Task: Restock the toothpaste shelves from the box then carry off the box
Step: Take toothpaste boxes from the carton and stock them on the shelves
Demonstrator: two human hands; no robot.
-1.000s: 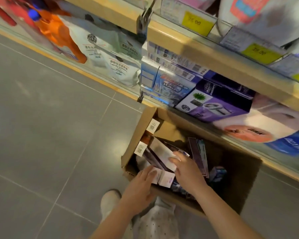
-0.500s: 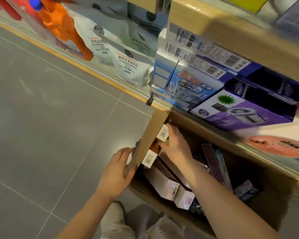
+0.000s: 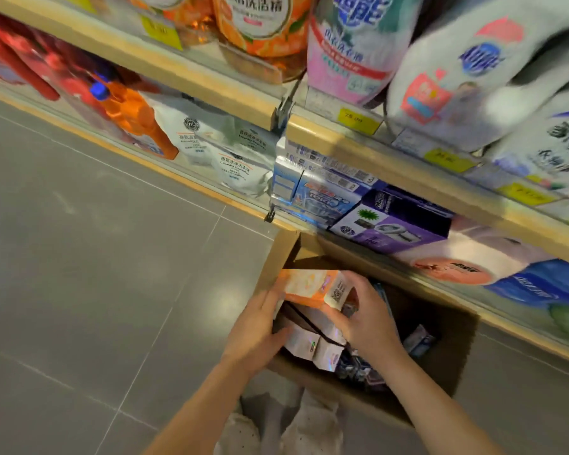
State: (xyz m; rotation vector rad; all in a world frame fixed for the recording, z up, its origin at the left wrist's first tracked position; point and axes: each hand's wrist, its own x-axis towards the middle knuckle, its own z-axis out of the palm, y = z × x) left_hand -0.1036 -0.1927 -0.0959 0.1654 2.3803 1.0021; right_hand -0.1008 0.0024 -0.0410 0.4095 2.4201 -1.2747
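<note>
An orange toothpaste carton [image 3: 312,289], which was down among the stock a moment ago, now sits lifted at the left edge of the cardboard box [image 3: 454,362], gripped by both the left hand [image 3: 260,333] and right hand [image 3: 368,316], so shelving it comes next.

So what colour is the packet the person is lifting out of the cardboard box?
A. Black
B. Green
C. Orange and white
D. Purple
C: both hands, the left hand and the right hand, hold an orange and white packet above the open cardboard box.
</note>
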